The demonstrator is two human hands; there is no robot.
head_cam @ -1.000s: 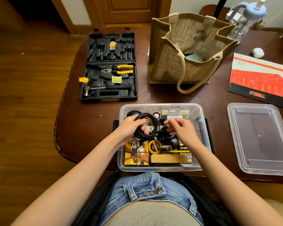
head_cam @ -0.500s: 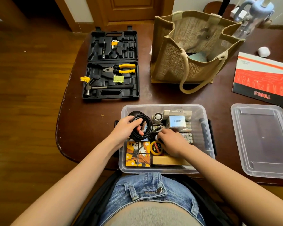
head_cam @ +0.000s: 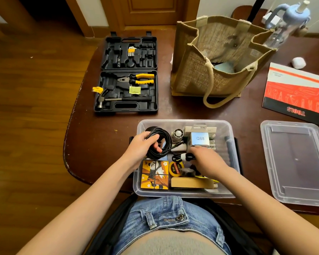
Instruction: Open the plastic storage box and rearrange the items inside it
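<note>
Two hands in the open storage box (head_cam: 230, 129): left hand (head_cam: 142, 147) clamped round black cable coil (head_cam: 161, 142) at ten o'clock, right hand (head_cam: 205, 161) pinching small black-and-white plug (head_cam: 186, 157) at centre.

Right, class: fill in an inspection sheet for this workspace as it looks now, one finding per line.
Surface: dark wooden table, chipped front edge.
Job's things: clear storage box open, lid set aside to its right; panda puzzle, tape measure, Q88 box inside.
Clutter: open tool case, jute bag, TOOLS booklet, water bottle.
Hands: left hand grips the cable coil; right hand holds a small black-and-white item.
Cables: black cable coil.
Surroundings: wooden floor, door.
</note>
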